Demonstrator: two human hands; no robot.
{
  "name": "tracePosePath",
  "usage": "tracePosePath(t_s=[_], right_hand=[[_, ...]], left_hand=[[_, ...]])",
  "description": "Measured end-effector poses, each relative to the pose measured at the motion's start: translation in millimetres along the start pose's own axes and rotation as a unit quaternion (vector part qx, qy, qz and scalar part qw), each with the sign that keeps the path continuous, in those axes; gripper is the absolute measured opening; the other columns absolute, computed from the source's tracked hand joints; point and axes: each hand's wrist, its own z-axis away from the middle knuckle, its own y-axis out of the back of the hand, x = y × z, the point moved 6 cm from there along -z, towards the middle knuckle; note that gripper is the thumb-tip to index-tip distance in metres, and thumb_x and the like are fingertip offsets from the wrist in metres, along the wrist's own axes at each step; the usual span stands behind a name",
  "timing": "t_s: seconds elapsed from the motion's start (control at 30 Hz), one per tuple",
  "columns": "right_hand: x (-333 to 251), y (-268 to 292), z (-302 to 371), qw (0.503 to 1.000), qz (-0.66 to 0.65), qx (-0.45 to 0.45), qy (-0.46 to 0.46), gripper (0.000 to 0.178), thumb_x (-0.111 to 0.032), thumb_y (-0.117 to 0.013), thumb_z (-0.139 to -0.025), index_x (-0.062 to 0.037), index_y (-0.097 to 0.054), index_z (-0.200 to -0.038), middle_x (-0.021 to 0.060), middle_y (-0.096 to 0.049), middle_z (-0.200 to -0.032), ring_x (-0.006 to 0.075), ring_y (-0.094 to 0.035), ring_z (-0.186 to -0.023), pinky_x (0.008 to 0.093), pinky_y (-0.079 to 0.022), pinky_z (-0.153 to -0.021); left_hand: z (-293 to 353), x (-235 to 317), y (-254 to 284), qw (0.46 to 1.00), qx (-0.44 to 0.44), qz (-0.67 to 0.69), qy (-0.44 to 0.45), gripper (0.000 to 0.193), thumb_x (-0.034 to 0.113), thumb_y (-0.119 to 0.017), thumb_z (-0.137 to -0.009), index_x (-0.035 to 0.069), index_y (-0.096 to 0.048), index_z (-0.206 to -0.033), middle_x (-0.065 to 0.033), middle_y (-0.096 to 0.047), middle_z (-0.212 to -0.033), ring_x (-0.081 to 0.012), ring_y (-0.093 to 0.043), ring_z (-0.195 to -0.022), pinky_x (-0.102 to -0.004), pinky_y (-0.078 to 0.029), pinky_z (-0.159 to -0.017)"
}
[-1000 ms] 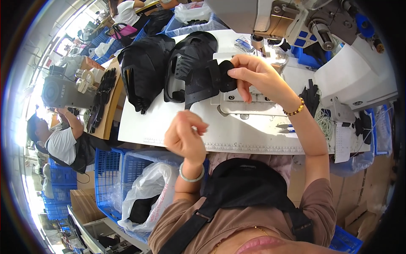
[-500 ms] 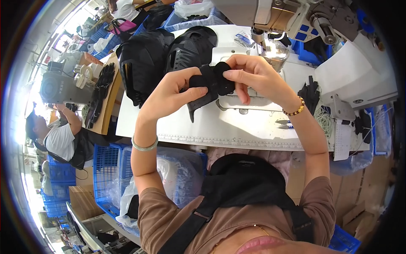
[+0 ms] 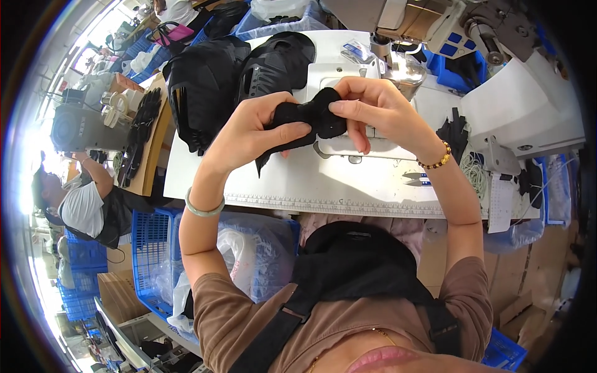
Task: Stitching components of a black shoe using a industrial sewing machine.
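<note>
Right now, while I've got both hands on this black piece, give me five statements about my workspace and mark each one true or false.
1. The left hand and right hand both hold the black piece. True.
2. The beaded bracelet is on the left wrist. False: it is on the right wrist; the left wears a pale bangle.
3. Small snips lie on the white table. True.
4. The blue basket stands on top of the table. False: it is below the table's front edge, on the person's left.
5. A ruler scale runs along the table's front edge. True.
</note>
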Motion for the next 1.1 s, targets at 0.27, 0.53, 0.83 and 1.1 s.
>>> tracePosePath(t_s=[0.27, 0.53, 0.83, 1.1], right_hand=[[-1, 2, 1, 0.999, 0.006, 0.044, 0.020, 0.028, -0.015, -0.058, -0.088, 0.0026, -0.052, -0.109, 0.0089, -0.061, -0.087, 0.0098, -0.058, -0.053, 0.0214, -0.046, -0.042], [-34, -19, 12, 0.865, 0.383, 0.128, 0.299, 0.026, -0.007, -0.069, -0.076, -0.0113, -0.062, -0.101, 0.0017, -0.052, -0.098, 0.0084, -0.053, -0.065, 0.0204, -0.044, -0.049], [-15, -49, 45, 0.533, 0.624, 0.121, 0.558, 0.026, -0.004, -0.075, -0.065, -0.0086, -0.067, -0.089, -0.0034, -0.046, -0.079, 0.0075, -0.044, -0.057, 0.0177, -0.035, -0.045], [-12, -52, 44, 0.540, 0.621, 0.101, 0.559, 0.026, -0.003, -0.075, -0.065, -0.0078, -0.067, -0.089, -0.0027, -0.048, -0.081, 0.0073, -0.045, -0.057, 0.0180, -0.036, -0.044]], left_hand=[[3, -1, 1, 1.000, 0.018, 0.004, -0.008, 0.017, 0.011, -0.063, -0.086, -0.003, -0.057, -0.094, -0.0007, -0.060, -0.070, -0.0030, -0.053, -0.060, -0.0167, -0.039, -0.051], [5, -2, 4, 0.998, 0.028, -0.022, -0.059, 0.018, 0.010, -0.059, -0.088, -0.006, -0.056, -0.097, -0.0011, -0.061, -0.071, -0.0014, -0.052, -0.065, -0.0168, -0.040, -0.053], [12, -2, 8, 0.986, 0.080, -0.110, -0.102, 0.013, 0.010, -0.060, -0.087, -0.002, -0.062, -0.092, 0.0023, -0.052, -0.058, 0.0001, -0.039, -0.054, -0.0190, -0.027, -0.044], [16, 4, 9, 0.984, 0.072, -0.118, -0.109, 0.013, 0.009, -0.061, -0.086, -0.002, -0.062, -0.093, -0.0014, -0.054, -0.062, -0.0026, -0.042, -0.055, -0.0211, -0.033, -0.047]])
